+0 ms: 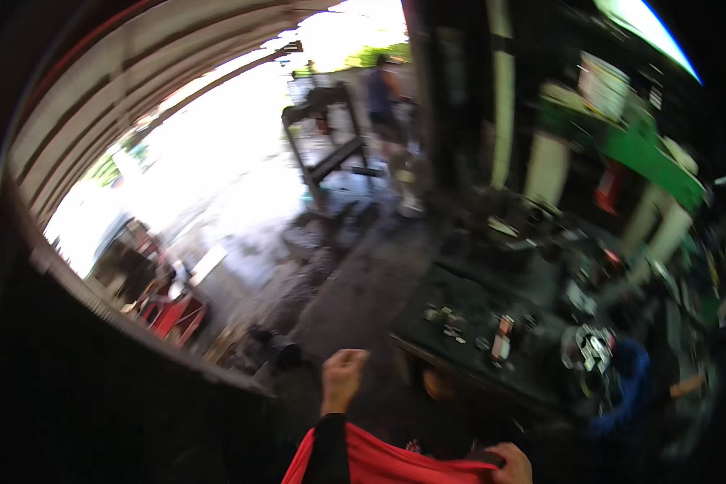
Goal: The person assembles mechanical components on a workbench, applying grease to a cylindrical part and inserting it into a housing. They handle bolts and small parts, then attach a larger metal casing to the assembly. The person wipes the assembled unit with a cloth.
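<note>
My left hand (344, 379) is raised in front of me at the lower middle, its arm in a black sleeve. The fingers are curled closed; whether anything is in them is hidden by blur. A red cloth (403, 460), perhaps part of a garment, stretches along the lower edge on both sides of the left forearm. At its right end my right hand (511, 465) is closed on the fabric, partly cut off by the frame's lower edge.
On the right stands a dark workbench (476, 302) with small metal parts, an orange-and-white object (502, 339) and a blue cloth or hose (627, 387). Behind it is a green machine (645, 153) bearing a white bucket (603, 85). Farther off are a metal frame press (327, 133) and a person (383, 97).
</note>
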`<state>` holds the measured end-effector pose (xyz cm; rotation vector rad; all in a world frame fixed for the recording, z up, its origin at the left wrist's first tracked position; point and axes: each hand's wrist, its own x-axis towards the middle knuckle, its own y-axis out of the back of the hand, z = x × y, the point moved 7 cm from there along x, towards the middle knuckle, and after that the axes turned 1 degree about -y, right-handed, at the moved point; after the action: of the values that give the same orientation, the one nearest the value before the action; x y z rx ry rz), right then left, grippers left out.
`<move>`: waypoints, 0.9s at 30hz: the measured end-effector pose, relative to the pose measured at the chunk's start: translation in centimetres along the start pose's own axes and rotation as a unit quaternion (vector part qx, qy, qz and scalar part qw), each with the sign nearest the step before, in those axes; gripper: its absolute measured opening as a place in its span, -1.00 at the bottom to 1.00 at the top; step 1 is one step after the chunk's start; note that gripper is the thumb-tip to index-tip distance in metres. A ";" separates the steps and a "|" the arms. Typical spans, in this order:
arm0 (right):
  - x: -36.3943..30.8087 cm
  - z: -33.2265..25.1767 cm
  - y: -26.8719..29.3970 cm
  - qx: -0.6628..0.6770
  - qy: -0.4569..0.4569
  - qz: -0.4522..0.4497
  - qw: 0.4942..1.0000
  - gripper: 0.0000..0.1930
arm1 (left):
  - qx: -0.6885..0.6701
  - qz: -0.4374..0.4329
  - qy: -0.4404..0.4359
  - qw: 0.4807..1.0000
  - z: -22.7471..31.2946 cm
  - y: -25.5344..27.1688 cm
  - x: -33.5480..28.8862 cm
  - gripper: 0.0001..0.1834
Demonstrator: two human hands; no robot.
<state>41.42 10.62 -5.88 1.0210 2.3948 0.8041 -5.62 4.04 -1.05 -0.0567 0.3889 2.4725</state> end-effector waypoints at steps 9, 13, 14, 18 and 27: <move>-10.7 10.4 4.9 0.098 -0.248 -0.041 0.963 -0.23 | -0.104 -0.197 0.323 0.920 -34.7 -1.9 -7.8 -0.70; -11.5 15.6 13.4 0.052 -0.243 0.096 0.964 -0.42 | 0.352 -0.385 0.008 0.853 -38.6 -6.4 -14.2 -0.74; -11.6 17.1 15.3 0.092 -0.263 0.145 0.949 -0.46 | 0.455 -0.407 -0.066 0.789 -38.2 -7.1 -16.7 -0.74; -9.9 21.2 21.4 0.148 -0.241 0.330 0.901 -0.61 | 0.238 -0.363 0.261 0.862 -34.4 -11.1 -17.6 -0.80; -8.0 26.6 26.6 0.153 -0.204 0.441 0.860 -0.72 | 0.079 -0.231 0.078 0.967 -4.5 -25.3 -11.6 -0.76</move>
<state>75.31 28.78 -7.40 2.2320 1.6483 0.3784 18.49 15.21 -10.46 -0.2486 0.5687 1.9760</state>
